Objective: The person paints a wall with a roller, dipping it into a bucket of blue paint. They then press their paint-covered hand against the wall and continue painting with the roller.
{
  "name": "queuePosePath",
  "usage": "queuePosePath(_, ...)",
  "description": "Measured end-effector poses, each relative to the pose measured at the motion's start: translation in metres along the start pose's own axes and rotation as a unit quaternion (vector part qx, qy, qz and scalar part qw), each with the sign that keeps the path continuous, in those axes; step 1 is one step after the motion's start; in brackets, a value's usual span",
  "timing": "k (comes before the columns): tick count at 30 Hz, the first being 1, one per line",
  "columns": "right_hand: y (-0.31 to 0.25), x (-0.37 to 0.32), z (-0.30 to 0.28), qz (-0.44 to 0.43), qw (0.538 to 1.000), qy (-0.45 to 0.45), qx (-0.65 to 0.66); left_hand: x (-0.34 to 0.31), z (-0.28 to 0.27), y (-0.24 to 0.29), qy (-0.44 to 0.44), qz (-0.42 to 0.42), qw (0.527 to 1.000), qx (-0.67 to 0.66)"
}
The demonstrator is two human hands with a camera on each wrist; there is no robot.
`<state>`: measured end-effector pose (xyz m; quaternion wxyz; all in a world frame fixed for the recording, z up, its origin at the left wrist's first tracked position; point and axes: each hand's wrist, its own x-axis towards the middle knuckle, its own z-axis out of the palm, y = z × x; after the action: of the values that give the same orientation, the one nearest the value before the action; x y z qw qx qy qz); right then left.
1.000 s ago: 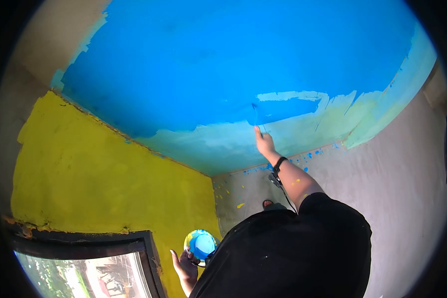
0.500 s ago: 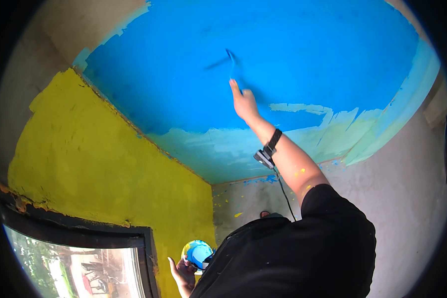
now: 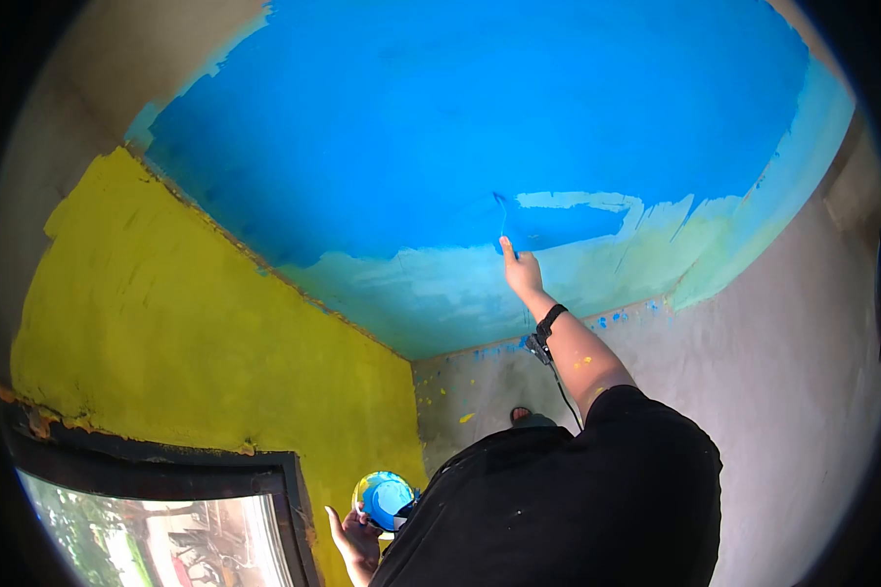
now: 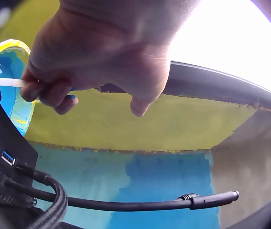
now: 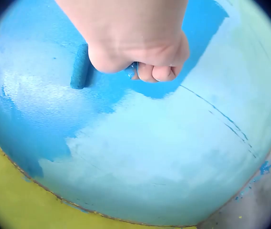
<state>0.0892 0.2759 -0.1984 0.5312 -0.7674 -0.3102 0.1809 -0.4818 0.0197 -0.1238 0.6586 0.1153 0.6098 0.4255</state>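
Note:
Fingers of my right hand (image 3: 525,274) (image 5: 140,43) are curled round the handle of a small paint roller (image 3: 499,199). In the right wrist view the blue roller (image 5: 80,67) lies against the wall's wet blue paint (image 5: 40,95), above a pale turquoise area (image 5: 140,143). My left hand (image 3: 358,540) (image 4: 102,57) holds a paint bucket (image 3: 361,496) by its white handle, fingers curled and thumb apart. Blue paint (image 3: 390,497) is inside the bucket (image 4: 30,112), and its rim is smeared yellow.
A yellow-green wall (image 3: 215,342) meets the blue one at the left. Below it is a dark-framed window (image 3: 157,481). Bare grey surface (image 3: 734,372) with paint spots lies at the right, and a foot (image 3: 521,415) shows below the corner. A cable hangs from the right wrist.
The right hand went up the blue wall with the roller, then came back down to beside the pale unpainted strip. The left hand still holds the bucket in about the same place.

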Motion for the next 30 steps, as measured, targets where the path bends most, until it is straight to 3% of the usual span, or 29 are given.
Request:
queuePosePath(1,0.015,-0.004,-0.005,0.006,1.0,0.004,0.001,0.0,0.002,0.003,0.004,0.003,1.0,0.009)
queuePosePath(3,0.037,-0.009,-0.014,0.122,0.99,-0.028,-0.059,0.002,0.005,0.008,-0.005,0.0,1.0,0.021)
queuePosePath(7,0.053,-0.012,-0.014,0.133,0.991,0.012,-0.03,0.013,0.0,0.011,-0.016,-0.012,0.999,0.036)
queuePosePath(9,0.017,-0.005,-0.006,0.008,0.996,0.035,0.082,0.009,0.008,0.018,-0.032,-0.014,0.999,0.038)
queuePosePath(13,-0.117,0.023,-0.022,-0.111,0.982,-0.006,0.152,0.011,0.018,0.015,-0.048,0.003,0.998,0.049)
queuePosePath(16,-0.212,0.031,-0.046,-0.114,0.979,-0.016,0.169,0.013,0.025,0.011,-0.042,0.009,0.998,0.037)
queuePosePath(20,-0.251,0.049,-0.063,-0.102,0.989,-0.019,0.109,0.008,0.031,0.013,-0.068,0.011,0.997,0.042)
queuePosePath(23,-0.211,0.053,-0.055,-0.158,0.98,0.02,0.118,0.007,0.038,0.011,-0.065,0.015,0.997,0.033)
queuePosePath(25,-0.174,0.037,-0.062,-0.129,0.987,0.003,0.092,0.004,0.042,0.007,-0.055,0.011,0.998,0.027)
queuePosePath(27,-0.095,0.047,-0.031,-0.174,0.975,0.062,0.124,0.01,0.033,0.004,-0.065,0.004,0.998,0.024)
queuePosePath(30,-0.04,0.014,-0.037,-0.047,0.996,0.019,0.07,0.015,0.031,0.003,-0.079,-0.006,0.996,0.026)
